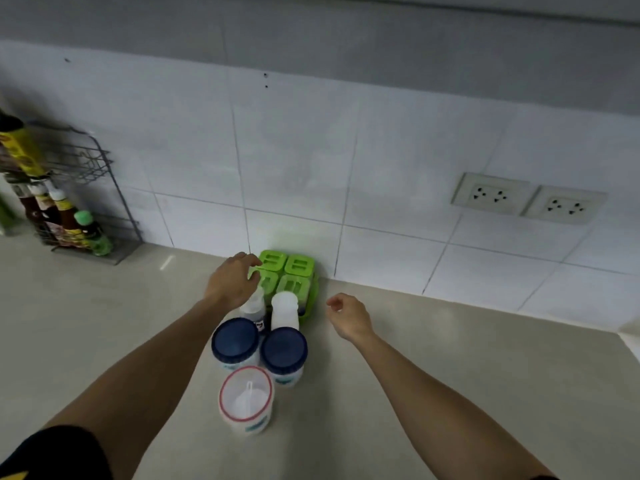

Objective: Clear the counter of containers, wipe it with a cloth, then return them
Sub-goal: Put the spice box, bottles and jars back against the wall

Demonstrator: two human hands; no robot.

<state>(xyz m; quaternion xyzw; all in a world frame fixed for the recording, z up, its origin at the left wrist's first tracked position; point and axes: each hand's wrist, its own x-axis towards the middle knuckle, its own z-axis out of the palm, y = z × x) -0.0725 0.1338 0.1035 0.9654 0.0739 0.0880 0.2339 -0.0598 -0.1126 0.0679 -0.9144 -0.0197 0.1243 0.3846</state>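
Observation:
A green spice set with four lidded compartments stands against the tiled wall. In front of it are a small clear bottle and a white bottle, then two blue-lidded jars. Nearest me is a clear jar with a red-rimmed lid. My left hand reaches the left edge of the green set, fingers curled at it; a grip is not clear. My right hand hovers to the right of the set, fingers loosely apart, holding nothing.
A beige counter runs under everything. At the far left a wire rack holds several sauce bottles. Two wall sockets sit on the tiles at the right. A counter corner shows at the right edge.

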